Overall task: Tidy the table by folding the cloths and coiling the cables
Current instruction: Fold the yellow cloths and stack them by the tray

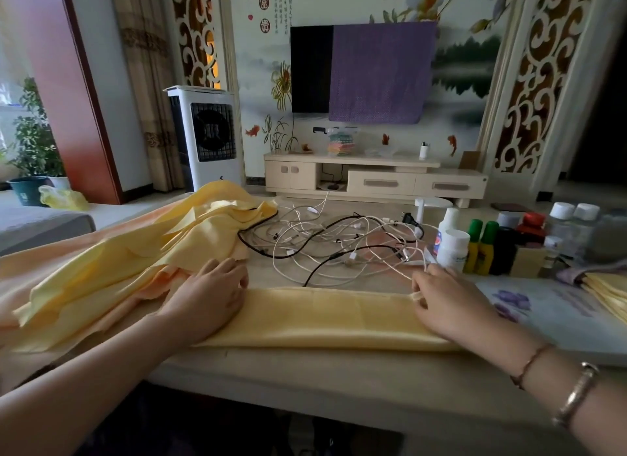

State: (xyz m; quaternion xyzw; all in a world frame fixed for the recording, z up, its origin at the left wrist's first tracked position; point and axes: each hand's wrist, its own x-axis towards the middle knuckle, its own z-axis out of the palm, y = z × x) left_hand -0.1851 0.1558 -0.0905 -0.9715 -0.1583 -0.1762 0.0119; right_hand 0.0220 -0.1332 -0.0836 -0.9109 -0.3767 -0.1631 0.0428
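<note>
A yellow cloth (325,316) is being folded into a long strip at the near edge of the table (305,374).

The strip's left end is being pressed flat by the left hand (207,296), fingers straight; its right end is being pinched at the far corner by the right hand (448,303). The fabric is judged thin, soft and light, likely to slip or sag, so it is best taken by both end corners. More unfolded cloths (142,252) are lying heaped at the left, touching the tangled cables (339,245) behind the strip; the bottles (475,248) are standing just beside those.
</note>
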